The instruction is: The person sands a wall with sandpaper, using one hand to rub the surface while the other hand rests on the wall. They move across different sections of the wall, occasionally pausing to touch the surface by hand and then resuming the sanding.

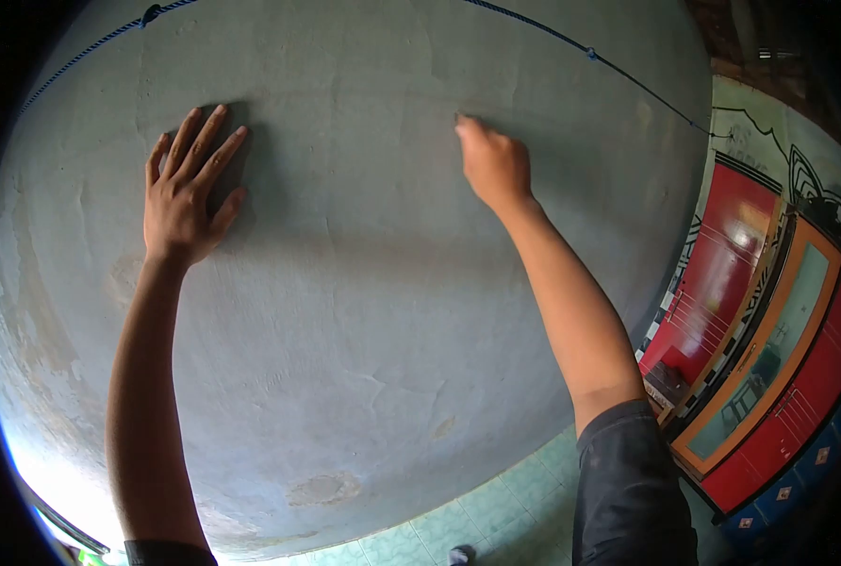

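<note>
A grey painted wall (345, 311) with cracked and peeling patches fills most of the head view. My left hand (183, 203) lies against it on the upper left, palm to the wall and fingers spread, holding nothing. To the right and at about the same height, my right hand (498, 165) is closed near the wall surface. A small dark tip shows at its finger ends; what it belongs to is hidden by the fingers. A faint horizontal line runs across the wall between the two hands.
A dark blue rope (552, 36) with knots runs along the top of the wall. On the right stand red doors (719, 245) and an orange wood-framed glass panel (760, 349). Green floor tiles (439, 533) and a foot (460, 555) show below.
</note>
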`<action>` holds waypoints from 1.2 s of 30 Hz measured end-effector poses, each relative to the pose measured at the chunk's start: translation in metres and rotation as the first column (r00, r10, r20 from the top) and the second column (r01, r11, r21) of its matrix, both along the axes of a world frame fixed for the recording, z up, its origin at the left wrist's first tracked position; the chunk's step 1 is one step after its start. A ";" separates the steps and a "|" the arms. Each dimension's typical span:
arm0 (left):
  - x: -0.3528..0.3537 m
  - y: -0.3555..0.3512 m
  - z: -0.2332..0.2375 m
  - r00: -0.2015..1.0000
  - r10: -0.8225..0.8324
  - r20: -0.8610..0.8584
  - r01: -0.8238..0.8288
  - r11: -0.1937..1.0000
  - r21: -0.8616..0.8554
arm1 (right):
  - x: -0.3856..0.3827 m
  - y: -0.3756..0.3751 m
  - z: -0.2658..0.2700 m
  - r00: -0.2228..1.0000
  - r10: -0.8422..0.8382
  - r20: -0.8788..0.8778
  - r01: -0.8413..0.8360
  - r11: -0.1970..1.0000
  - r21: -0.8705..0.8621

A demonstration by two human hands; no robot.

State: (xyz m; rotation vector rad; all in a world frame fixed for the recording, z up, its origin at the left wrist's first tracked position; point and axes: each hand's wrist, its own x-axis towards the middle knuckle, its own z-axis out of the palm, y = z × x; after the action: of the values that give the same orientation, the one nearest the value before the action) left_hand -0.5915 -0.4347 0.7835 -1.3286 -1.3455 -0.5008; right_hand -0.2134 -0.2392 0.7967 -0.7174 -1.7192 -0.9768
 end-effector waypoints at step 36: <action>0.269 0.056 -0.331 0.688 -0.116 0.717 0.081 0.993 0.083 | 0.173 0.071 -0.306 0.649 0.120 -0.751 -0.461 0.848 -0.262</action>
State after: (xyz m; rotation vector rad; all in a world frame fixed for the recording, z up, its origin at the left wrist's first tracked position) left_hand -0.3223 -0.3782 0.4529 -1.2061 -1.8875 -1.2217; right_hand -0.0406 -0.1683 0.4910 -0.9062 -1.2682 -0.0055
